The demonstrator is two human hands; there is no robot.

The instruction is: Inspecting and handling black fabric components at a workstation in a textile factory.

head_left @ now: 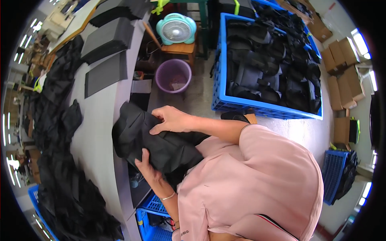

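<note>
A bunched black fabric piece point(138, 130), perhaps a bag part, is held between my hands at the table's near edge, partly in front of my body. My right hand point(171, 120) grips its upper edge, thumb on the near face and fingers curled over the top. From below, my left hand point(148, 165) pinches it with the thumb showing; the other fingers are mostly hidden under the cloth. Beyond the piece, on the grey table point(94, 132), lies a flat dark panel point(106, 73), with stacks of similar panels point(108, 38) behind it.
A long heap of black fabric point(60, 176) covers the table's far left side. A blue crate point(265, 110) full of black pieces stands right. Nearby are a purple basket point(173, 89), a turquoise fan point(175, 29) on a wooden stool, and a blue crate point(150, 209) below the table.
</note>
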